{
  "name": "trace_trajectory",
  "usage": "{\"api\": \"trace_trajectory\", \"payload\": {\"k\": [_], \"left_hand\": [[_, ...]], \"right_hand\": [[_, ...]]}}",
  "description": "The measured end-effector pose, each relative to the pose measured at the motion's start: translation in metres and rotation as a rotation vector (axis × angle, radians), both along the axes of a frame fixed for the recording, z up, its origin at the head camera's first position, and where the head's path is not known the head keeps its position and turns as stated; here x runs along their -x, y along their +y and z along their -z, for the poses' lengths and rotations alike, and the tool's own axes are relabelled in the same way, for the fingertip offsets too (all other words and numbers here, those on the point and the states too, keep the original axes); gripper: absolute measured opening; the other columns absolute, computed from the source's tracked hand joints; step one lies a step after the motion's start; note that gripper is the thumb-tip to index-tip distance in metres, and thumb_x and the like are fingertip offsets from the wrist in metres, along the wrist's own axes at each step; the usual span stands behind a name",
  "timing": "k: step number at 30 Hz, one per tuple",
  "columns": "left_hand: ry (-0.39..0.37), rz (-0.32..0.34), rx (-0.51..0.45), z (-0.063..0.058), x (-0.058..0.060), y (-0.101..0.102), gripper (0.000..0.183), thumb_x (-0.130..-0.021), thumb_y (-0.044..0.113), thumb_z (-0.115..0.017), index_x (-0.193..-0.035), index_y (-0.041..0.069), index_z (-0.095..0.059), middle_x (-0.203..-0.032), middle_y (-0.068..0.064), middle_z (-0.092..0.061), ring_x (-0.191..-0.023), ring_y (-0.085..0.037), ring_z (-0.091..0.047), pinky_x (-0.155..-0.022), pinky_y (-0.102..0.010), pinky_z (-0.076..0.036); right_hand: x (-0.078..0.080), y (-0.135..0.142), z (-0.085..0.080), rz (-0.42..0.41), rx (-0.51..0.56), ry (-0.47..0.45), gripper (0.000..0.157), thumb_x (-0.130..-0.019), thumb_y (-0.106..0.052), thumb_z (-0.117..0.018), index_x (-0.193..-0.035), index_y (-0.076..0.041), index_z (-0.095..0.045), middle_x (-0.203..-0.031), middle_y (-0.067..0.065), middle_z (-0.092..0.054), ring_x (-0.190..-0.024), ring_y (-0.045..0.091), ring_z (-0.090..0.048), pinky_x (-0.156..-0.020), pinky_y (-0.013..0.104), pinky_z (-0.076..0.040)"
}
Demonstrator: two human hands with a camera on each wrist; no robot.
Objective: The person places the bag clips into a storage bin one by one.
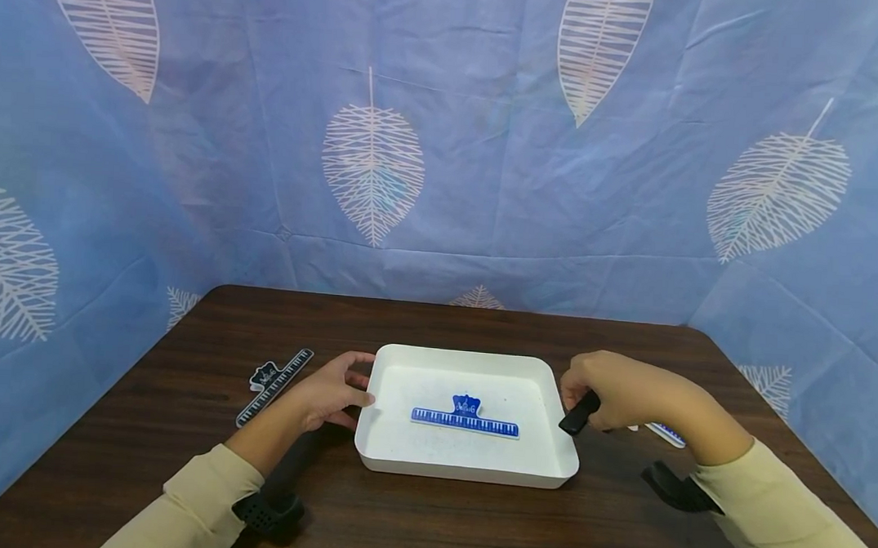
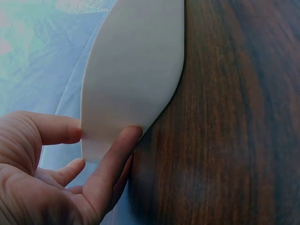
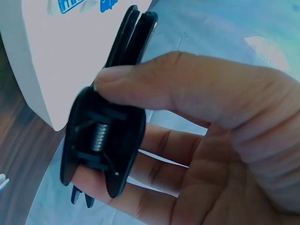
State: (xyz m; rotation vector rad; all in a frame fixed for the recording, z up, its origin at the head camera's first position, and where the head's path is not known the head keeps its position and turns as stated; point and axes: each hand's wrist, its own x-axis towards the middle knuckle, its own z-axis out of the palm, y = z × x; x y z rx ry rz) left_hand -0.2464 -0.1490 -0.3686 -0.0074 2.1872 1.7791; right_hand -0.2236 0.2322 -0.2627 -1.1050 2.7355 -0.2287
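Note:
A white rectangular tray (image 1: 479,374) stands mid-table. Inside it lies a blue piano-key clip (image 1: 465,422) with "Music" on its tab. My left hand (image 1: 331,393) touches the tray's left side, its fairly straight fingers (image 2: 124,145) against the outer wall. Beside the tray's right wall, my right hand (image 1: 611,388) holds a black spring clip (image 3: 103,136) between thumb and fingers. The spring and inner handles face the right wrist camera. A black-and-white piano-key clip (image 1: 275,388) lies on the table near my left forearm.
Partly hidden by my right forearm, a blue-and-white clip (image 1: 667,433) lies on the dark wooden table (image 1: 428,519). Behind the table hangs a blue cloth (image 1: 457,185) with white leaf prints. Black bands (image 1: 270,513) sit at both wrists.

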Motion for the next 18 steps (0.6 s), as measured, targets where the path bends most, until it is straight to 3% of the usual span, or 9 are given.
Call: {"api": "trace_trajectory", "payload": {"k": [18], "left_hand": [[-0.006, 0.006, -0.002, 0.0, 0.001, 0.0, 0.068, -0.087, -0.008, -0.065, -0.146, 0.008, -0.035, -0.124, -0.025, -0.047, -0.1, -0.036, -0.061, -0.07, -0.051, -0.058]], "right_hand": [[0.014, -0.034, -0.009, 0.013, -0.116, 0.001, 0.031, -0.069, 0.005, -0.078, -0.076, -0.022, -0.064, -0.078, -0.007, -0.053, -0.073, 0.014, -0.046, -0.061, 0.029, -0.043]]}}
